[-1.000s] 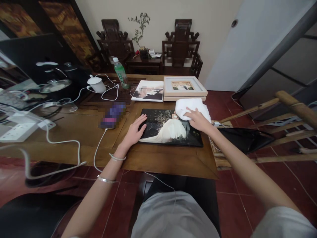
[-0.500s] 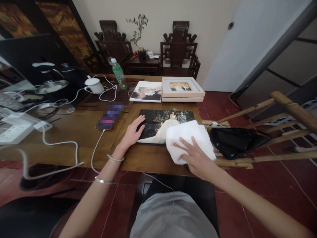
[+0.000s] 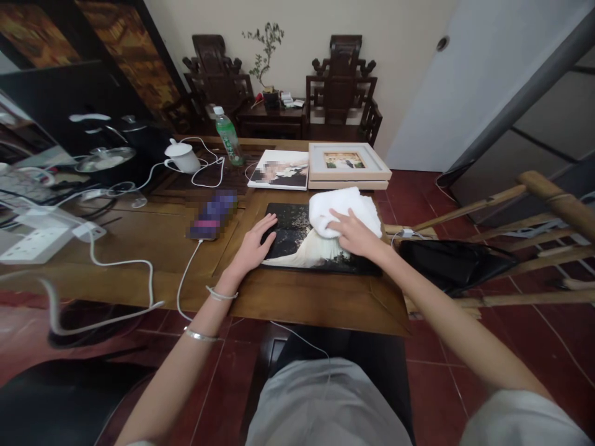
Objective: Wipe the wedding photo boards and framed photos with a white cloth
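A dark photo print (image 3: 297, 244) of a couple lies flat on the wooden table (image 3: 297, 297) in front of me. My left hand (image 3: 253, 244) rests flat on its left edge, fingers stretched out. My right hand (image 3: 353, 235) presses a folded white towel (image 3: 341, 207) onto the upper right part of the print, its fingers lying over the cloth.
Behind the print lie another photo (image 3: 280, 168) and a stack of light framed pictures (image 3: 346, 162). A phone on a cable (image 3: 212, 217), a white teapot (image 3: 182, 158), a green bottle (image 3: 229, 135) and a power strip (image 3: 35, 238) are to the left. A black bag (image 3: 446, 260) lies on the bamboo chair at right.
My right hand pulled the towel down to the print's near right corner, then pushed it back up onto the print's upper right. The left hand stayed put.
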`<state>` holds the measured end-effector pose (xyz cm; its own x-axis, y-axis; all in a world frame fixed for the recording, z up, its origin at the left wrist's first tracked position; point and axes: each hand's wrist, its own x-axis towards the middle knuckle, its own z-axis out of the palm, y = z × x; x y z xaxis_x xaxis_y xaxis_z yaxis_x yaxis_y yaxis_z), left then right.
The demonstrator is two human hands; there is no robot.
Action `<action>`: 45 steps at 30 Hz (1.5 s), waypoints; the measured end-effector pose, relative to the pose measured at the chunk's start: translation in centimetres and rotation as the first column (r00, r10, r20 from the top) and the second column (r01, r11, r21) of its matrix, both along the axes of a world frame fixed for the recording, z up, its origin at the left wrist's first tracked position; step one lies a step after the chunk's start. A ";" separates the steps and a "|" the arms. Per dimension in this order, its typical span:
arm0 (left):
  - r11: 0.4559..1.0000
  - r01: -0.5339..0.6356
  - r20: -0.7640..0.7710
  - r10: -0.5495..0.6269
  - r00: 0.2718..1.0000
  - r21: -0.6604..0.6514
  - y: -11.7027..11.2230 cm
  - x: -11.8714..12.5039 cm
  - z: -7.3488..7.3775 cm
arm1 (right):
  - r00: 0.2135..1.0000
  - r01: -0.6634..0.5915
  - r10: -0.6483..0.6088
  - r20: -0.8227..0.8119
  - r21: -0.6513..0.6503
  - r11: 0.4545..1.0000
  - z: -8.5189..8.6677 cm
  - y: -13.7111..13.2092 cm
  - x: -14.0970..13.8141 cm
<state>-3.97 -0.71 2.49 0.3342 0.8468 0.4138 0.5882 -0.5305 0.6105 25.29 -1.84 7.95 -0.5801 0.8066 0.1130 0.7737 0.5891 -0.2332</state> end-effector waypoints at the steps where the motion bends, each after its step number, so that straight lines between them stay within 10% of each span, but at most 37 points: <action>1: 1.000 0.000 0.001 0.000 1.000 -0.002 0.0 0.0 0.0 | 1.000 0.012 -0.012 0.007 0.006 1.000 0.0 1.0 0.1; 8: 1.000 -0.004 -0.002 0.004 1.000 -0.010 -0.1 0.1 0.1 | 0.992 0.100 -0.103 0.074 0.043 0.994 0.3 2.1 -0.4; 22: 1.000 -0.002 0.015 0.002 1.000 -0.001 0.1 0.1 -0.3 | 0.983 -0.161 0.169 0.074 -0.093 0.982 0.8 -12.6 -2.9; 38: 1.000 0.002 0.000 -0.002 1.000 0.001 -0.1 0.1 0.0 | 0.995 0.086 -0.085 0.051 -0.008 0.996 0.6 2.5 -1.9; 45: 1.000 -0.002 0.004 0.002 1.000 0.010 -0.1 0.2 0.0 | 0.991 0.111 -0.113 0.073 0.025 0.993 0.5 1.5 -2.9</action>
<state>-3.80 -0.79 2.46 0.3312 0.8433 0.4233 0.5869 -0.5354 0.6074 22.43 -0.38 8.42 -0.4935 0.8650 0.0910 0.8498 0.5018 -0.1611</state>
